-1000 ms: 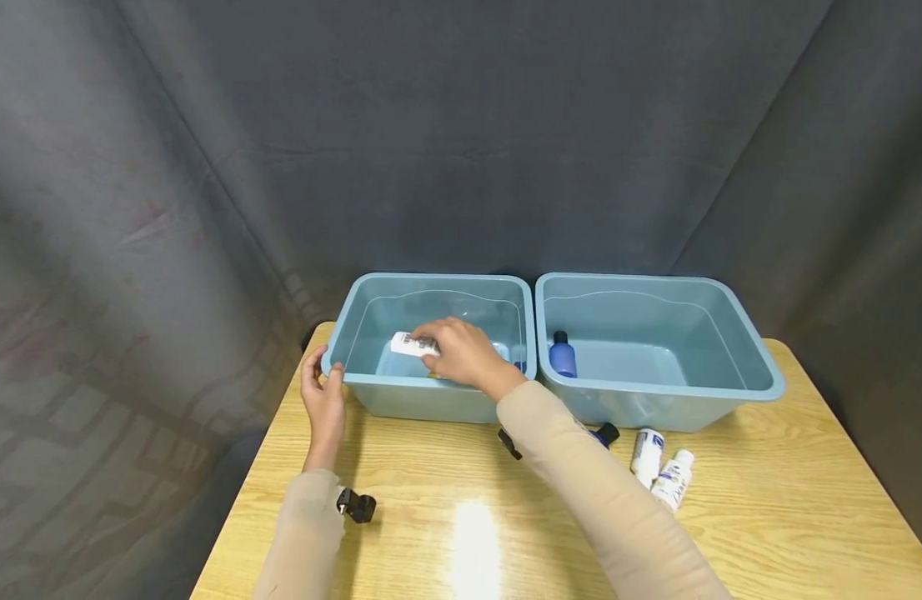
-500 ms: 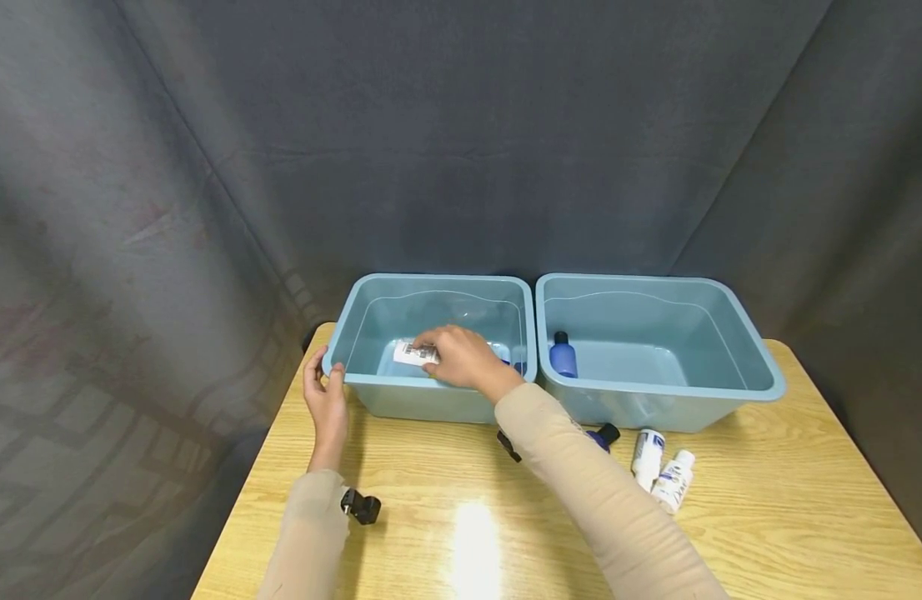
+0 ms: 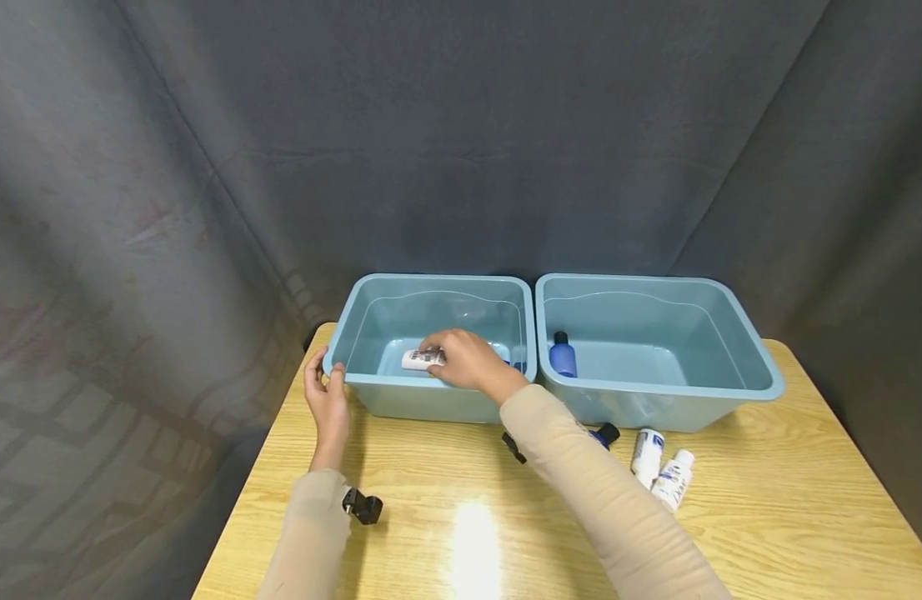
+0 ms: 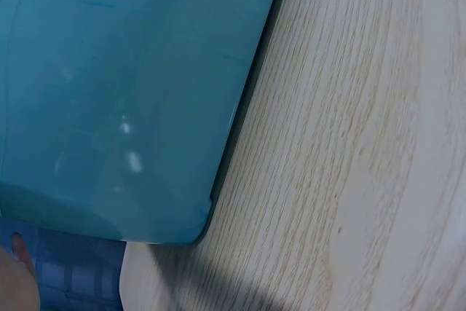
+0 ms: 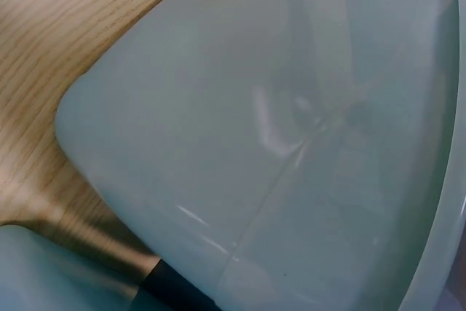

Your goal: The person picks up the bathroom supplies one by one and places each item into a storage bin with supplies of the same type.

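Observation:
In the head view my right hand (image 3: 468, 358) reaches over the front rim into the left blue bin (image 3: 423, 400). It grips a small white bottle (image 3: 418, 359) with dark print, lying on its side low in the bin. Part of the bottle is hidden by the fingers. My left hand (image 3: 328, 408) holds the front left corner of this same bin, thumb at the rim and fingers around the outside. Something yellow and something dark blue show partly around the right hand inside the bin. The left wrist view has the bin's outer wall (image 4: 131, 92) and a bit of the hand (image 4: 16, 282).
Beside it stands a right blue bin (image 3: 656, 390) with a blue black-capped bottle (image 3: 562, 358) inside. On the wooden table (image 3: 416, 500) lie two white bottles (image 3: 647, 454) and a dark-capped blue bottle (image 3: 605, 434), partly behind the right sleeve. A grey curtain (image 3: 461, 167) hangs behind.
My right hand has lowered the white bottle deeper into the left bin and shifted it slightly right. The left hand stays at the bin's corner, nearly unmoved.

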### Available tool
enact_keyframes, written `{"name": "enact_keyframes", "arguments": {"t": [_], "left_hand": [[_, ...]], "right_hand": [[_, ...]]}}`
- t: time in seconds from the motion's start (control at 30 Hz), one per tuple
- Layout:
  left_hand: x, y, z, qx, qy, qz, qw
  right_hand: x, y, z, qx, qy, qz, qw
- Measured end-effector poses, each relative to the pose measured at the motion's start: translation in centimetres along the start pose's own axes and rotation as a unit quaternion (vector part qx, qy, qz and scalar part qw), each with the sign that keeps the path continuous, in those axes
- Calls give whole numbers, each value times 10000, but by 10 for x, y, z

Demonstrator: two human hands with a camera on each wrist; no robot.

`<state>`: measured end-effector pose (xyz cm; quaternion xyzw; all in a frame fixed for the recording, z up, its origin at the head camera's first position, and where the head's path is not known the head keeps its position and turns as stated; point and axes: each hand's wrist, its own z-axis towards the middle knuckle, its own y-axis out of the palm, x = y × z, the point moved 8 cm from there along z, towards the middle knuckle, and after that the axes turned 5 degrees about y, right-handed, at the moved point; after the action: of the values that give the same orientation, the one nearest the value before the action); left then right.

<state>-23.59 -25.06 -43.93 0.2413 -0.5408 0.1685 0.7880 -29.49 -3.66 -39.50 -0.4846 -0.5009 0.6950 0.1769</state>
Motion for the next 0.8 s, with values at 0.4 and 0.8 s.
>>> {"name": "enact_keyframes", "arguments": {"t": [0.4, 0.8], "left_hand": [[-1, 2, -1, -26, -74, -2, 10000], [11, -1, -6, -152, 401, 914, 9949]], "right_hand": [[5, -9, -4, 359, 89, 356, 9987], [0, -20, -17, 667, 32, 63, 9978]]}}
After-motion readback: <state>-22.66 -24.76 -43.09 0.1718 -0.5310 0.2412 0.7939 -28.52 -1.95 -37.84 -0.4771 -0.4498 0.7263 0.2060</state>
